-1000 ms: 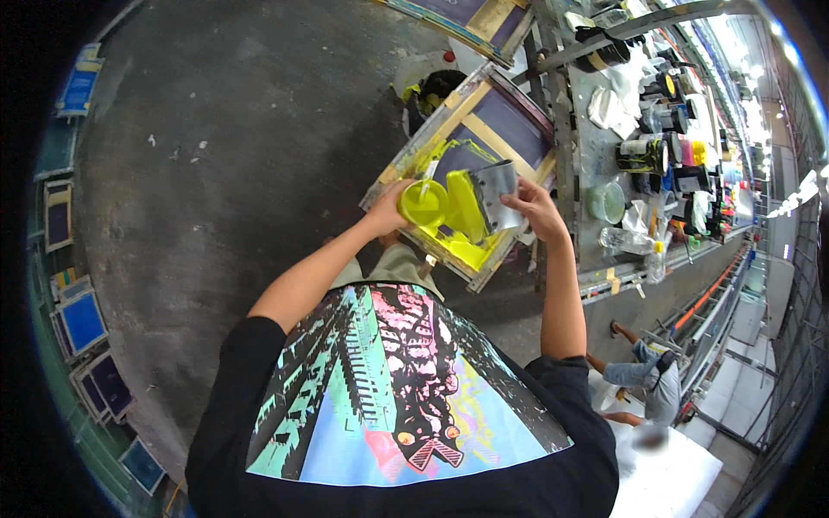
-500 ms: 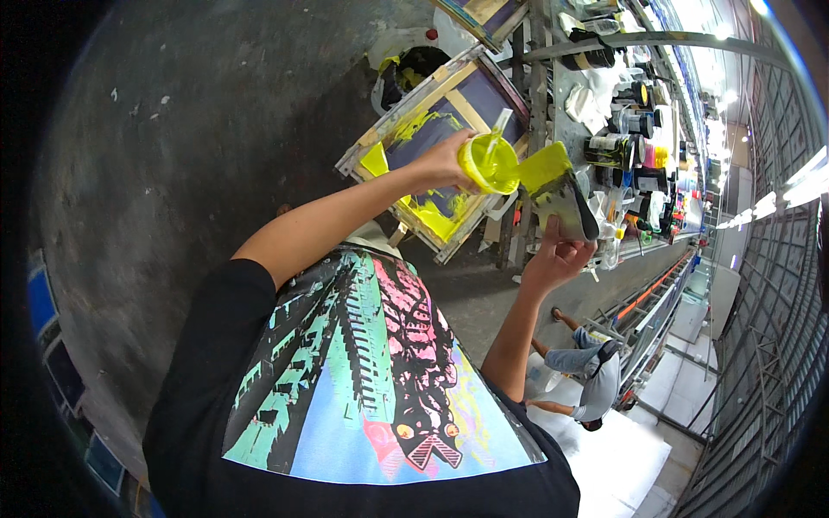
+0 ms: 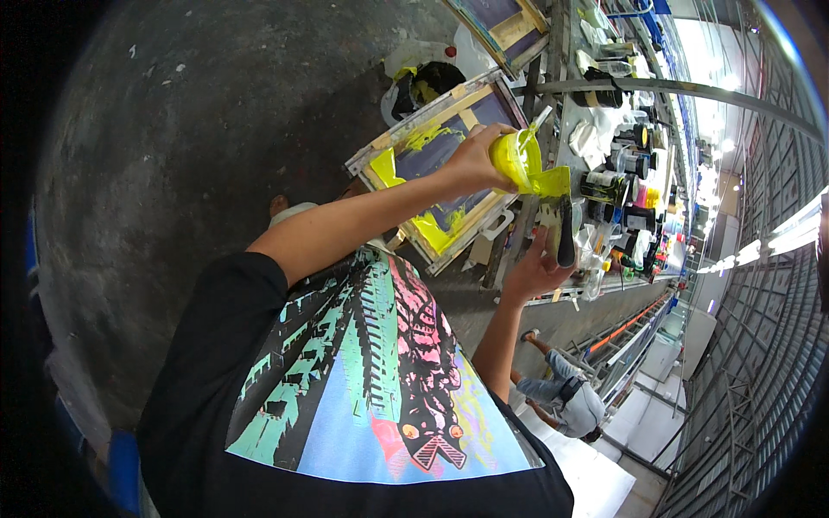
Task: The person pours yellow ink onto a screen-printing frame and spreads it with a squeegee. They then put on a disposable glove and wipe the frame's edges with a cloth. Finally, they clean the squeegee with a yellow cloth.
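A tub of bright yellow ink [image 3: 513,159] is in my left hand [image 3: 480,162], its fingers wrapped round the tub's side. The tub is tilted to the right, and a pale stick [image 3: 541,119] pokes out of it. My right hand [image 3: 539,269] grips a broad flat scraper [image 3: 553,220] with a dark edge. Its yellow-coated end [image 3: 551,181] meets the tub's rim, where ink lies thick. Below my left hand is a wooden-framed printing screen [image 3: 413,123] with yellow ink smeared over its dark mesh.
A bucket with a dark, yellow-smeared liner [image 3: 427,85] stands beyond the screen. Another framed screen [image 3: 511,33] is at the top. On the right, a long bench [image 3: 566,129] carries several ink jars [image 3: 604,186] and rags [image 3: 587,142]. Farther off, another person [image 3: 574,401] bends over.
The tub has tipped toward the scraper, and its rim has come against the yellow end. The scraper has turned more edge-on. The whole view has shifted somewhat.
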Demonstrator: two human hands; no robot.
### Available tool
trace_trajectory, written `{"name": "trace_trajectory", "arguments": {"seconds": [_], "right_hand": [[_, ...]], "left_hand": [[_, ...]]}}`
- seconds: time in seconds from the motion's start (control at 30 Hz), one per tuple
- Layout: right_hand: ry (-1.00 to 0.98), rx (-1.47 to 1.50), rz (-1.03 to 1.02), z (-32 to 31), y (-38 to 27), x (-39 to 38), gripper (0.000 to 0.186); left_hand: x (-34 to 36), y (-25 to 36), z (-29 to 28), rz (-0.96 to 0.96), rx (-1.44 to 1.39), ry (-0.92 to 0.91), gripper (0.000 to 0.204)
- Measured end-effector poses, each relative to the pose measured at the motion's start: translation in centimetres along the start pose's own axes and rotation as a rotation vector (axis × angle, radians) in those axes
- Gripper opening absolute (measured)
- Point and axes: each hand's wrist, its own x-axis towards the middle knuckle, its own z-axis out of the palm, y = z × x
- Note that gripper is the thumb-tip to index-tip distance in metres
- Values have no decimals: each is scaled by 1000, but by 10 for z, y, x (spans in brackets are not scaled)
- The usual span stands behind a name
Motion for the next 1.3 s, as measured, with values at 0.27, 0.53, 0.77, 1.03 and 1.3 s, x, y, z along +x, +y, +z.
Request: {"name": "trace_trajectory", "arguments": {"seconds": [0.27, 0.53, 0.77, 1.03, 1.3], "right_hand": [[-46, -72, -151, 10, -5, -4, 37], [-102, -159, -82, 8, 5, -8, 32], [-138, -183, -178, 3, 27, -11, 38], [-177, -176, -154, 3, 41, -10, 40], [-224, -278, -268, -5, 40, 6, 50]], "left_hand": [[-14, 12, 2, 77, 143, 110, 87], [-15, 21, -4, 31, 88, 106, 85], [-15, 20, -17, 52, -17, 100, 84], [-20, 21, -27, -40, 53, 119, 86], [-22, 19, -31, -126, -56, 101, 86]]}}
